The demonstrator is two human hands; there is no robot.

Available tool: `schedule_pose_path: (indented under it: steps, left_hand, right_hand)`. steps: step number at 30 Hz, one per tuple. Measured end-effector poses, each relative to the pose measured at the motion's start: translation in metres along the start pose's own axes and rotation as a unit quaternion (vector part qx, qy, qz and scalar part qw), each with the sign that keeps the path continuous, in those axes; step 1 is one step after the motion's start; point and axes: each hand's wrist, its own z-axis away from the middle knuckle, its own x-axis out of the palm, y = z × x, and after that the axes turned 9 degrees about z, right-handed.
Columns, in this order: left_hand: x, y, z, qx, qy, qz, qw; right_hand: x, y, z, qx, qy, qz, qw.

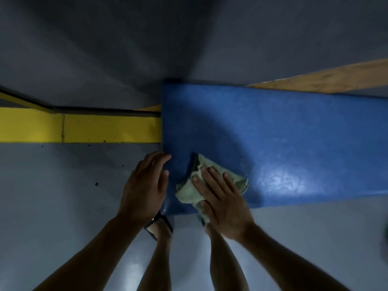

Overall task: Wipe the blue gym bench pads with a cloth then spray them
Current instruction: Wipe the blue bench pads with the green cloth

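Observation:
A blue bench pad stretches from the middle of the view to the right edge, seen from above. A crumpled pale green cloth lies on its near left corner. My right hand presses flat on the cloth, fingers spread over it. My left hand rests against the pad's left end, fingers curled onto the edge, holding nothing. No spray bottle is in view.
A yellow frame beam runs left from the pad's end. A wooden strip lies behind the pad on the right. Grey floor surrounds the bench. My legs and a sandalled foot stand below the pad's corner.

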Motion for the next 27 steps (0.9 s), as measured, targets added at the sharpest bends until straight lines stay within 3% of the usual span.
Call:
schedule_pose_path:
  steps: [2,4,6,9,11,14,19,23,25,27]
  left_hand:
    - [0.004,0.001,0.003,0.013,-0.002,-0.01,1.0]
    - [0.007,0.001,0.005,-0.002,0.0,-0.012,1.0]
    - [0.009,0.002,0.006,-0.013,0.004,-0.014,1.0]
    - [0.008,0.003,0.007,-0.009,0.01,-0.008,1.0]
    - [0.01,0.003,0.009,-0.012,0.011,-0.006,1.0]
    - [0.015,0.008,0.014,-0.014,0.016,-0.015,1.0]
    - [0.022,0.014,0.017,-0.025,0.022,-0.015,0.999]
    - [0.025,0.013,0.022,-0.026,0.024,-0.017,0.999]
    - [0.026,0.014,0.024,-0.026,0.027,-0.014,0.999]
    - [0.026,0.017,0.027,-0.039,0.027,-0.007,0.999]
  right_hand:
    - [0.005,0.044,-0.013,-0.008,0.016,0.034,0.999]
    - [0.003,0.094,-0.032,0.107,0.033,0.044,0.993]
    - [-0.006,0.129,-0.049,0.269,0.03,0.005,0.963]
    - [-0.004,0.097,-0.06,0.392,0.056,-0.04,0.917]
    - [0.002,0.036,-0.041,0.358,0.068,-0.044,0.93]
    - [0.002,-0.025,0.009,0.225,0.019,-0.077,0.971]
    - [0.015,0.07,0.02,0.08,0.02,0.018,0.996]
    - [0.02,0.176,0.034,0.29,0.012,0.013,0.957]
    - [0.022,0.167,0.035,0.416,0.029,-0.033,0.908]
    - [0.025,0.117,0.03,0.474,0.044,-0.079,0.876]
